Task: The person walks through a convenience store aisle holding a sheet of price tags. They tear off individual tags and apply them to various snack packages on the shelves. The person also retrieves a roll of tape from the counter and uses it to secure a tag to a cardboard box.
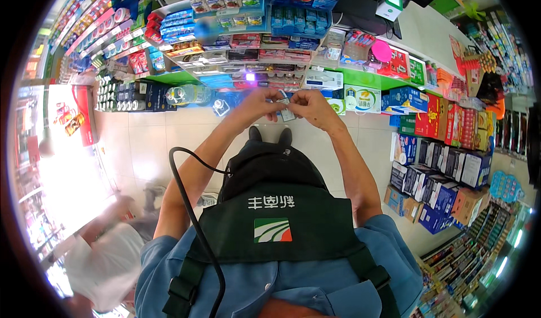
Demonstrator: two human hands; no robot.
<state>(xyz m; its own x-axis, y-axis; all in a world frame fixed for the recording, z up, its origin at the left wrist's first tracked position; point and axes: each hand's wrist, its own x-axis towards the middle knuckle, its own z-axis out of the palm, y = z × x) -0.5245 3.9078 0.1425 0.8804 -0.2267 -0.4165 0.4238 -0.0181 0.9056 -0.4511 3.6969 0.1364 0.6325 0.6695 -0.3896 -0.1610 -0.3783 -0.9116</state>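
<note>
Both my hands meet in front of me, above the floor and close to the lower shelf edge. Between them is a small, flat, pale card-like piece [287, 115] with darker marks; its exact kind is too small to make out. My left hand [262, 105] pinches it from the left, fingers bent. On the other side, my right hand [314, 109] grips it with thumb and fingertips closed together. Just ahead of the hands stand shelf rows of small packets [276, 55]. White-and-green boxes [362, 98] stand to the right of my right hand.
Large clear bottles [189, 95] stand on the floor left of my hands. Stacked cartons [434, 161] line the right side. A white counter [431, 33] runs at the far right. Behind me at the left is another person in a white shirt [106, 261]. A black cable [194, 216] loops by my left arm.
</note>
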